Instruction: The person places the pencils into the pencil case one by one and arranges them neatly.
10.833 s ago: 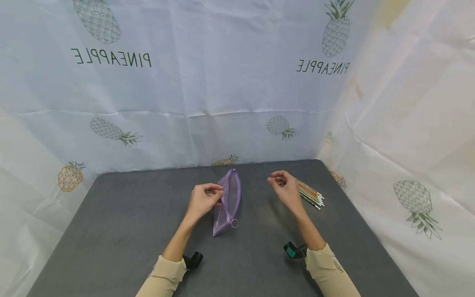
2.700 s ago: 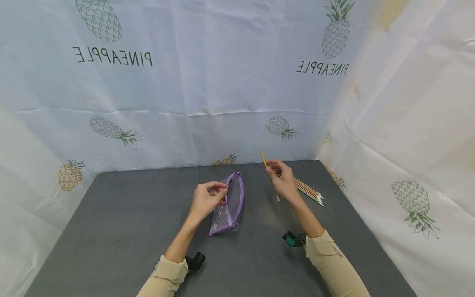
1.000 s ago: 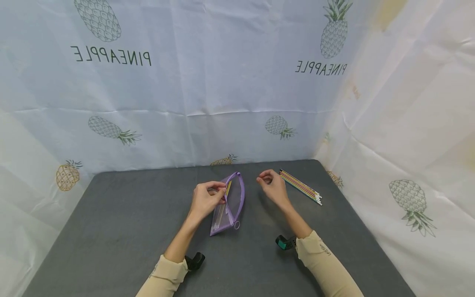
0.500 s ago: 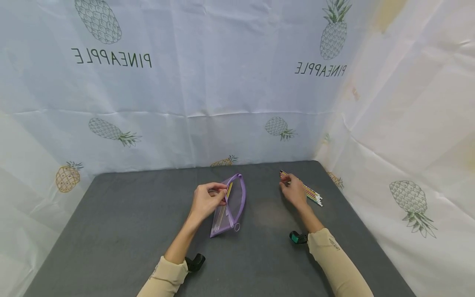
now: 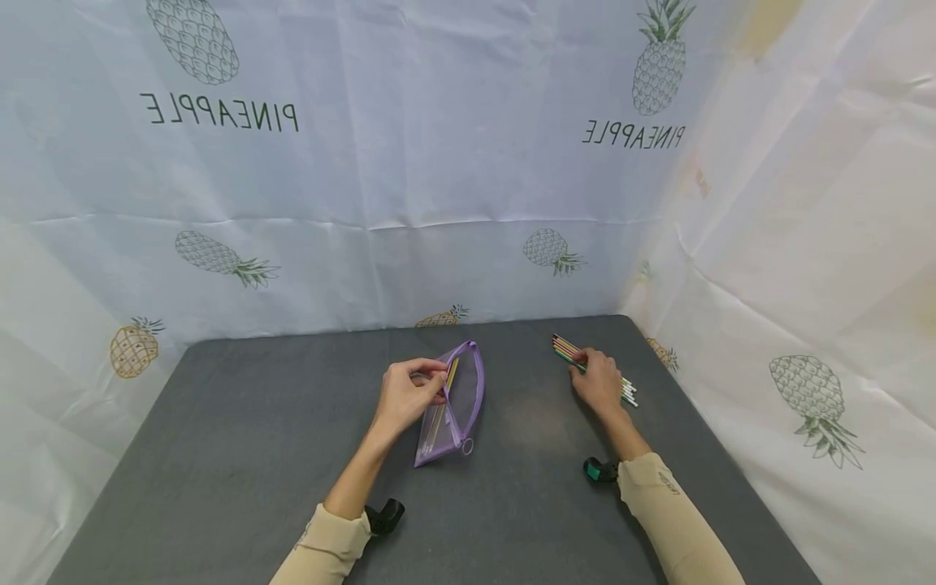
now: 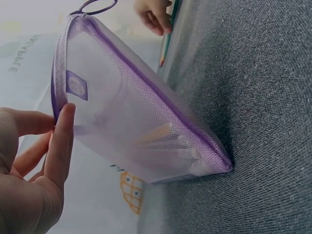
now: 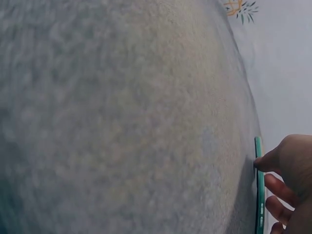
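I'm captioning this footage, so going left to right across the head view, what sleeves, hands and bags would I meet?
Left sleeve → left hand → purple pouch → right hand → right sleeve.

- Left hand (image 5: 405, 394): thumb and forefinger pinched together.
- Left forearm (image 5: 358, 470) slants forward and inward.
- Right hand (image 5: 599, 382): low, knuckles up, fingers bent, thumb opposing.
- Right forearm (image 5: 628, 435) likewise slants inward.

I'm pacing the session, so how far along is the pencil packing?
Done: pencils show inside the pouch.
In hand: the left grip pinches the pouch's edge; the right grip touches a green pencil, its hold unclear.
Remaining: the loose pencils on the table, and probably closing the pouch, whose mouth gapes.
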The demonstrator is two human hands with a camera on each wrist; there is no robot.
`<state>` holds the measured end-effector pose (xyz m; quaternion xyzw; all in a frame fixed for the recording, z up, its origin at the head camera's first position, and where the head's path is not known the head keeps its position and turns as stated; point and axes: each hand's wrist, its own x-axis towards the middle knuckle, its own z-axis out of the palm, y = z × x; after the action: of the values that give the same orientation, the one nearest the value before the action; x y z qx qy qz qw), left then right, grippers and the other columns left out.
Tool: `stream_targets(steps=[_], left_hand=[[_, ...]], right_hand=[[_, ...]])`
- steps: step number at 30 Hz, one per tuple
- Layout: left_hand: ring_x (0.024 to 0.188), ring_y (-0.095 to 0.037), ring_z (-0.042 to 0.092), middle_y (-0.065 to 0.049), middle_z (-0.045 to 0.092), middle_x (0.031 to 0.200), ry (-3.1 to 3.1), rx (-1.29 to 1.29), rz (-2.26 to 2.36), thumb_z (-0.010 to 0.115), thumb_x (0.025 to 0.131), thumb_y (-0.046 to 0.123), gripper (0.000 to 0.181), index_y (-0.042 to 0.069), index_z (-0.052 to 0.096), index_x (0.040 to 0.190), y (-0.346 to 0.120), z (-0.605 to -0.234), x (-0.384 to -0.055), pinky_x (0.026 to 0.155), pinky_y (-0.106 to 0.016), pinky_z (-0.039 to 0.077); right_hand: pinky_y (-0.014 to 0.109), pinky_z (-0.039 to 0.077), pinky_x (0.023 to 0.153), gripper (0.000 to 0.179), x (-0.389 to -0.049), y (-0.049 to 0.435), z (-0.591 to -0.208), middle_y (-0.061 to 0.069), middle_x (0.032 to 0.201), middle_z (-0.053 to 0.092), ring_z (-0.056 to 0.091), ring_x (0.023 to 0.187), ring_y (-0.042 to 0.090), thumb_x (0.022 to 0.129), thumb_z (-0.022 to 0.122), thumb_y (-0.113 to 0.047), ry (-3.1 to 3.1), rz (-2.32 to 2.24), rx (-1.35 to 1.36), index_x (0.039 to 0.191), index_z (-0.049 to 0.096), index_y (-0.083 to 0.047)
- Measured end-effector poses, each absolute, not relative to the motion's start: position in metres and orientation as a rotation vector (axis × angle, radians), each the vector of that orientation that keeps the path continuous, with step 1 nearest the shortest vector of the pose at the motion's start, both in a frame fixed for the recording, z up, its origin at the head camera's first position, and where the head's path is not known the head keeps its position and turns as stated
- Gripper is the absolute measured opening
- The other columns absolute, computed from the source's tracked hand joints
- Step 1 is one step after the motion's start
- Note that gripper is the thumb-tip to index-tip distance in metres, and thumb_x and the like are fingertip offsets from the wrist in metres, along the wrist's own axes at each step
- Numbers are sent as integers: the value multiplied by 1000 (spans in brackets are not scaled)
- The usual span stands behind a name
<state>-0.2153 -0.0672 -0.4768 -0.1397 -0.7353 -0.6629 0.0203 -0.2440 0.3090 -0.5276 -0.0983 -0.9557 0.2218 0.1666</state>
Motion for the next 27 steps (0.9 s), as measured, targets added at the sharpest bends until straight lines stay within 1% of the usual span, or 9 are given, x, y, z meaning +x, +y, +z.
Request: stream_targets(steps=[3, 8, 12, 17, 20, 27], left_hand=[[66, -11, 77, -27, 76, 95, -2283, -433, -2054, 73, 99, 1, 19, -10, 79, 114, -67, -476, -215, 64, -30, 73], [66, -11, 77, -26, 76, 96, -2285, -429, -2056, 73, 99, 1, 19, -10, 79, 114, -67, -476, -215, 64, -30, 73], [65, -9, 76, -24, 76, 95, -2287, -421, -2055, 73, 98, 0, 19, -10, 79, 113, -67, -476, -215, 64, -29, 72], [64, -10, 76, -24, 75, 94, -2285, -415, -2055, 73, 99, 0, 19, -11, 79, 113, -68, -476, -214, 63, -30, 72], [64, -10, 76, -24, 75, 94, -2283, -414, -2053, 73, 99, 1, 19, -11, 79, 114, -68, -476, -215, 63, -30, 72], [64, -8, 76, -24, 76, 95, -2279, -417, -2060, 73, 99, 1, 20, -11, 78, 114, -67, -476, -215, 63, -30, 72]], right_hand=[[64, 57, 94, 23, -243, 313, -527, 20, 118, 77, 67, 113, 45, 100, 74, -15, -2725, 610, -285, 119, 74, -4], [61, 57, 86, 21, -241, 316, -527, 18, 111, 78, 69, 105, 42, 98, 74, -15, -2732, 578, -263, 116, 75, -4], [55, 52, 79, 18, -241, 317, -528, 16, 105, 79, 69, 98, 40, 98, 75, -15, -2749, 549, -256, 112, 76, -4], [50, 47, 75, 16, -239, 318, -529, 14, 102, 78, 69, 95, 38, 98, 73, -14, -2755, 540, -237, 111, 77, -5], [51, 47, 74, 15, -238, 319, -529, 15, 102, 78, 68, 95, 39, 98, 72, -12, -2746, 539, -220, 111, 77, -5], [59, 52, 79, 18, -234, 319, -527, 19, 106, 80, 68, 100, 46, 101, 70, -12, -2763, 519, -189, 116, 78, -5]])
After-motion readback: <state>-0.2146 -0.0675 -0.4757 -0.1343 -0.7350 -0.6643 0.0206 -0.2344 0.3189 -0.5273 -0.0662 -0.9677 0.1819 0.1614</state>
